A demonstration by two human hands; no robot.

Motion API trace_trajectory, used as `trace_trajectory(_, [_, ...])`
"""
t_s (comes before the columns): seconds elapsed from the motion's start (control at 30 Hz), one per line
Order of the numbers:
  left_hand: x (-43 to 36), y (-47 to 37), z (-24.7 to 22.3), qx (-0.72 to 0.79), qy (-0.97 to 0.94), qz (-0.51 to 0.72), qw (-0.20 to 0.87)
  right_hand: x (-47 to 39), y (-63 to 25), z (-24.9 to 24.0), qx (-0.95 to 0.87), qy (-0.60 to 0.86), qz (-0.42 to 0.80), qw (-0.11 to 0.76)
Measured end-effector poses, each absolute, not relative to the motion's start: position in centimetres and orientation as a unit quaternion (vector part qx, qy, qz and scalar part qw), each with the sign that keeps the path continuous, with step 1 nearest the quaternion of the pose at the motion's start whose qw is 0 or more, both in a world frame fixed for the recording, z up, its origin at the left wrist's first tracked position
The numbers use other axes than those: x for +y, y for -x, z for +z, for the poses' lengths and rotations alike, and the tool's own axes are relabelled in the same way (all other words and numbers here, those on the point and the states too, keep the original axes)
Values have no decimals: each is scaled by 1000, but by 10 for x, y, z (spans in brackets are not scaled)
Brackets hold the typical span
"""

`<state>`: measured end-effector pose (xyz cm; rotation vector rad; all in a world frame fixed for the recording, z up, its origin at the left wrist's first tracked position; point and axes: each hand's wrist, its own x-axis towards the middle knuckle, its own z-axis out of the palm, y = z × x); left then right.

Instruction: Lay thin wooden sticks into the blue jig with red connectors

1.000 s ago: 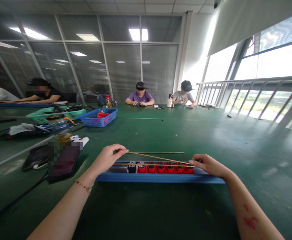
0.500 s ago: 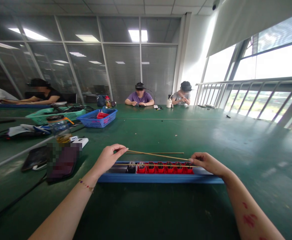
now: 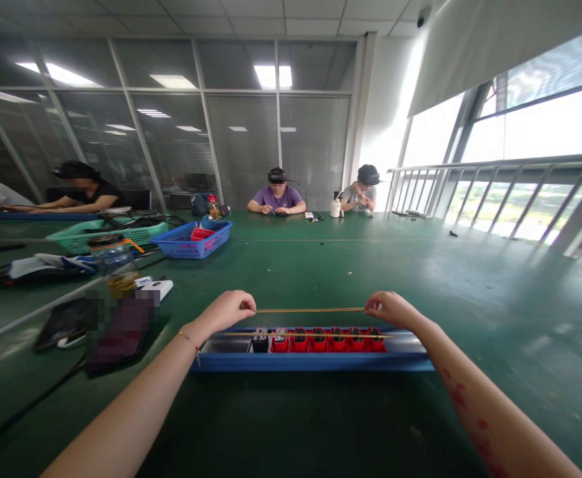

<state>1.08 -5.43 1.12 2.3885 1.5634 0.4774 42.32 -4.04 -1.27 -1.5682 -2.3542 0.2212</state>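
Note:
My left hand [image 3: 228, 309] pinches the left end of a thin wooden stick [image 3: 310, 310], while the fingers of my right hand [image 3: 390, 309] close on its right end. The stick runs level just beyond a long blue tray [image 3: 315, 362]. A second thin stick [image 3: 305, 335] lies lengthwise across the tray over several red holders with dark pieces [image 3: 318, 341]. Left of these sits a black holder with a clear top [image 3: 260, 341]. Whether the held stick touches the table, or lies against another stick there, is hard to make out.
On the left are a blue basket [image 3: 186, 247], a green basket [image 3: 72, 237], a jar [image 3: 116, 262], a phone-like dark slab [image 3: 66, 322] and a maroon pouch [image 3: 124, 332]. Several people sit at the table's far side. A white cup [image 3: 336, 208] stands near the far edge.
The held stick was slanted above the tray, with another stick on the table behind it. Both hands have levelled it and brought it to that spot; my right hand moved slightly left.

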Motion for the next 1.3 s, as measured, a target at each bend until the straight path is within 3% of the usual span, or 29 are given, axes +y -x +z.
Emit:
trace_trajectory(0.33, [-26, -15, -13, 554, -809, 136, 143, -24, -418, -30, -813, 571, 61, 99])
trace_trajectory(0.63, [-91, -21, 33, 530, -808, 196, 167, -32, -418, -30, -807, 579, -11, 110])
trace_trajectory(0.87, [-139, -27, 42, 516, -839, 148, 85, -28, -419, -33, -839, 541, 13, 63])
trace_trajectory(1.07, [-135, -30, 36, 498, -856, 127, 54, -24, -421, -36, -842, 535, 18, 70])
trace_trajectory(1.3, [-126, -22, 61, 503, -850, 156, 0, -22, -420, -38, -828, 553, 42, 86])
